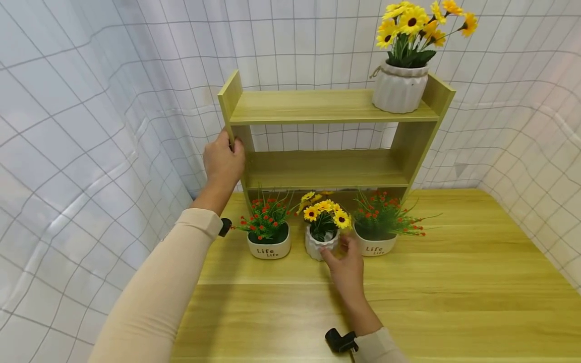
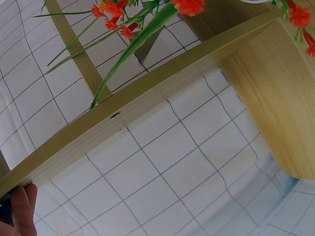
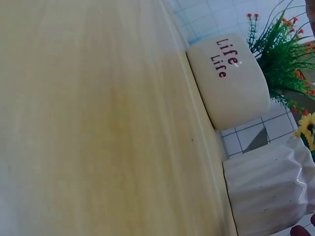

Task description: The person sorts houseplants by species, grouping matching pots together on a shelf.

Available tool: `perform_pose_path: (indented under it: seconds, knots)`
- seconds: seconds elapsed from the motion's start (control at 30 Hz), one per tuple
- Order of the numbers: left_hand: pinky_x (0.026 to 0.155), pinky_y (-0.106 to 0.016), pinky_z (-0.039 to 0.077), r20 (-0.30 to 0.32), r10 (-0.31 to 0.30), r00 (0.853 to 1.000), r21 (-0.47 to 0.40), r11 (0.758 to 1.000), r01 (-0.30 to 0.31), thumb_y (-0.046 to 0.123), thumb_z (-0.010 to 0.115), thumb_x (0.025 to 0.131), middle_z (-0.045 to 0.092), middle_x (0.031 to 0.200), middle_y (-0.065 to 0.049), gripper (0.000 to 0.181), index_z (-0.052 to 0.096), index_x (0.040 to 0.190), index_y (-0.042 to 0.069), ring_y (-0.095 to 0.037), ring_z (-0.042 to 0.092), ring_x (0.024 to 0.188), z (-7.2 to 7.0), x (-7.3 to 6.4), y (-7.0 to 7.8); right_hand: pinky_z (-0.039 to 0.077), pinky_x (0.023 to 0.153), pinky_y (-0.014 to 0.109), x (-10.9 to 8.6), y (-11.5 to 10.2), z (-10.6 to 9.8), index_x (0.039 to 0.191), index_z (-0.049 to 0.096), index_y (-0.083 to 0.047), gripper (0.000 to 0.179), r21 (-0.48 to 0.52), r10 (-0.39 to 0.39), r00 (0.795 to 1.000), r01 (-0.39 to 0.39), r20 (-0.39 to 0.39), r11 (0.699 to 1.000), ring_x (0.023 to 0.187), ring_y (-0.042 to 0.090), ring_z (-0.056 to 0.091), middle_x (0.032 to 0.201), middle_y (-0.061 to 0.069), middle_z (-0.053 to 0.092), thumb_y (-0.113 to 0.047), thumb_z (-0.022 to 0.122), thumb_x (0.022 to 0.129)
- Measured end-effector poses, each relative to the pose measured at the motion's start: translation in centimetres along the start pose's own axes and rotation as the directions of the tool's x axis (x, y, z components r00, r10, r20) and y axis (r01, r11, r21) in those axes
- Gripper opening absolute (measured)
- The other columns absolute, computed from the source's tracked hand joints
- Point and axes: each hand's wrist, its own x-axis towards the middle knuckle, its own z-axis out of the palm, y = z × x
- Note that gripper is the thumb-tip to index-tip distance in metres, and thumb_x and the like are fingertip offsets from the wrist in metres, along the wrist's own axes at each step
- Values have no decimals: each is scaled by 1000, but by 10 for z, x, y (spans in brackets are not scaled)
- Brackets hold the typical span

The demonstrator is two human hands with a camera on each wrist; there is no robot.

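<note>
My left hand grips the left side panel of a two-tier wooden shelf; in the left wrist view its fingers lie against the panel's edge. With thumb and fingers on either side, my right hand holds a small white fluted flowerpot of yellow sunflowers in front of the shelf. The right wrist view shows this fluted pot at the table surface, fingertips at its side. Cream "Life" planters with red flowers flank it, one on the left and one on the right.
A larger white pot of sunflowers, tied with twine, stands at the right end of the shelf's top board. Under everything is a wood-grain table. White grid-patterned curtains hang around the back and sides.
</note>
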Motion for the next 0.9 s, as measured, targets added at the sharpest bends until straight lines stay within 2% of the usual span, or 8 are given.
perform_pose_path:
  seconds: [0.33, 0.47, 0.7, 0.9]
  knots:
    - [72, -53, 51, 5, -10, 1000, 1, 1000, 10, 17, 52, 98, 72, 93, -22, 22, 63, 97, -2, -45, 68, 87, -1, -1, 1, 30, 111, 51, 3, 10, 16, 139, 42, 10, 74, 24, 10, 1000, -10, 8, 1000, 134, 38, 39, 139, 27, 44, -18, 81, 83]
    - [72, -53, 51, 4, -12, 1000, -1, 1000, 12, 17, 53, 98, 72, 92, -23, 22, 62, 96, -2, -45, 68, 87, -2, -2, 2, 29, 112, 50, 4, 13, 21, 141, 37, 10, 78, 64, 11, 1000, -11, 7, 998, 137, 37, 36, 143, 27, 41, -16, 81, 82]
    - [70, -53, 50, -8, -5, 1000, -1, 1000, 5, 17, 53, 98, 71, 91, -24, 22, 62, 94, -3, -45, 68, 85, -4, -2, 3, 31, 111, 49, 8, 16, 30, 143, 37, 6, 82, 100, -29, 999, 31, -25, 994, 133, 34, 41, 140, 23, 44, -13, 84, 78]
    - [70, -54, 50, -3, -3, 1000, -1, 1000, 3, 17, 53, 98, 71, 92, -23, 22, 62, 95, -3, -45, 67, 85, -3, -2, 3, 34, 109, 46, 13, 17, 38, 143, 38, 3, 83, 129, 8, 997, 2, -80, 992, 131, 31, 44, 140, 21, 46, -15, 84, 78]
